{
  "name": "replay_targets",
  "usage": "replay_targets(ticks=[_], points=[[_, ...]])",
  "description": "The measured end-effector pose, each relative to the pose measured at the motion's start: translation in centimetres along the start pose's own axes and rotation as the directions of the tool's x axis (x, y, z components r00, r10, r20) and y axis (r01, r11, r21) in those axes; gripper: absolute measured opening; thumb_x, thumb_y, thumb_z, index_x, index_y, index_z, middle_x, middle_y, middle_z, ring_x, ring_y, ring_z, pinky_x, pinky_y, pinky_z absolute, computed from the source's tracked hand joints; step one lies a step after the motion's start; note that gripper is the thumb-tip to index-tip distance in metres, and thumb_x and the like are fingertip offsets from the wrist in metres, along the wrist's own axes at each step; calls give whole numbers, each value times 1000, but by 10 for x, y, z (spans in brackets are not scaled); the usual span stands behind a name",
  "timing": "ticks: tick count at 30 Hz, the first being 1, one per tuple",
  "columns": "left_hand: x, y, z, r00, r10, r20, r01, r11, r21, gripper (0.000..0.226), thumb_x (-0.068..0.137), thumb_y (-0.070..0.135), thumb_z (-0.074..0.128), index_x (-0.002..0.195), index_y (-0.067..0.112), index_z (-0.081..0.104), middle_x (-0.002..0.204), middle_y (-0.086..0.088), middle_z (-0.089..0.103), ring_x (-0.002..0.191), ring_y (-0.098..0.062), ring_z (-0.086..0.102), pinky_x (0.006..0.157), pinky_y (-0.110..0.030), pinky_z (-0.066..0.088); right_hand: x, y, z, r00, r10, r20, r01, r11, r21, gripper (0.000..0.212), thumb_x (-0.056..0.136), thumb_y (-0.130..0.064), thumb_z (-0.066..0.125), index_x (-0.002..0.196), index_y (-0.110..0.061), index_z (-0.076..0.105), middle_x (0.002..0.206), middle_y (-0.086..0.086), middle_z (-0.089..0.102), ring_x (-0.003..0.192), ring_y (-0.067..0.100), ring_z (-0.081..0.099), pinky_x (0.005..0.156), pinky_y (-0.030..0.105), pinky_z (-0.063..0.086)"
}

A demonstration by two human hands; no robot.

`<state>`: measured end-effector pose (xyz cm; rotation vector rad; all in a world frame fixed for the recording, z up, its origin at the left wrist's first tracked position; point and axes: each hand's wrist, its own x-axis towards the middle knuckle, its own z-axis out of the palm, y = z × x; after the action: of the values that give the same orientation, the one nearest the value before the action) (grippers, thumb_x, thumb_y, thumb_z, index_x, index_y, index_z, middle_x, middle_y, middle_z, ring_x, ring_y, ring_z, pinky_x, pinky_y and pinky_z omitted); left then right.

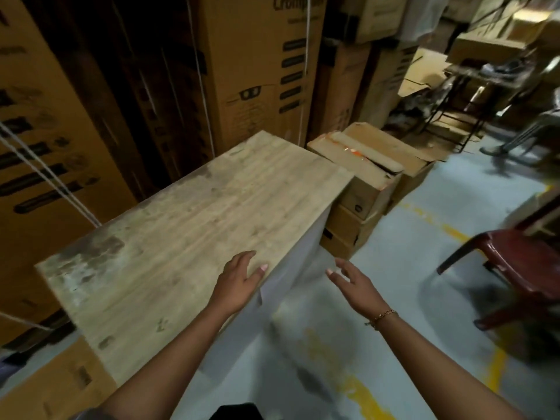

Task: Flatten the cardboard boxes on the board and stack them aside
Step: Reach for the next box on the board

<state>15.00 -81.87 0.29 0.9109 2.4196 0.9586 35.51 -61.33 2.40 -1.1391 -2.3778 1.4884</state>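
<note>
Wooden tabletop (181,231) runs lengthwise from near left to far right. The cardboard boxes (363,180) sit stacked on the floor (430,244) just past its far end, their long sides lying across the tabletop's length. The left hand (239,280) rests flat on the tabletop's right edge, grip slack. The right hand (353,284) hovers beside it, fingers spread, grip holding nothing.

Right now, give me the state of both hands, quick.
Left hand: open, fingers flat on the wooden board, holding nothing.
Right hand: open, fingers spread, in the air beside the board, empty.
</note>
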Motion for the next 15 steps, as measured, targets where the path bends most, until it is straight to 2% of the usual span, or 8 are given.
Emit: replay_targets(ticks=[5, 8, 12, 15], points=[[72, 49, 48, 996, 31, 81, -31, 1000, 1, 57, 97, 59, 46, 144, 27, 45, 151, 4, 41, 139, -19, 37, 113, -38, 33, 50, 28, -64, 999, 32, -33, -33, 999, -31, 67, 93, -59, 52, 148, -22, 42, 152, -1, 44, 137, 18, 43, 107, 32, 36], [123, 76, 77, 993, 46, 105, -44, 999, -18, 73, 88, 74, 38, 143, 28, 45, 150, 3, 43, 139, -20, 38, 113, -40, 34, 92, 44, -99, 999, 47, -27, -48, 997, -62, 66, 93, -61, 50, 147, -25, 43, 151, -2, 45, 137, 18, 44, 107, 33, 37], [202, 109, 120, 991, 59, 120, -54, 997, -47, 58, 97, 61, 43, 145, 28, 44, 151, 4, 41, 139, -19, 37, 112, -38, 33, 168, 60, -149, 998, 68, -12, -69, 991, -113, 64, 93, -62, 48, 145, -26, 44, 148, 0, 48, 132, 19, 48, 107, 35, 40], [269, 136, 148, 987, 43, 155, -35, 998, -53, 55, 98, 58, 44, 145, 29, 43, 151, 5, 41, 138, -18, 38, 110, -36, 34, 230, 65, -186, 995, 98, 0, -97, 990, -99, 58, 95, -58, 48, 143, -25, 46, 145, 0, 51, 130, 19, 50, 104, 33, 41]])
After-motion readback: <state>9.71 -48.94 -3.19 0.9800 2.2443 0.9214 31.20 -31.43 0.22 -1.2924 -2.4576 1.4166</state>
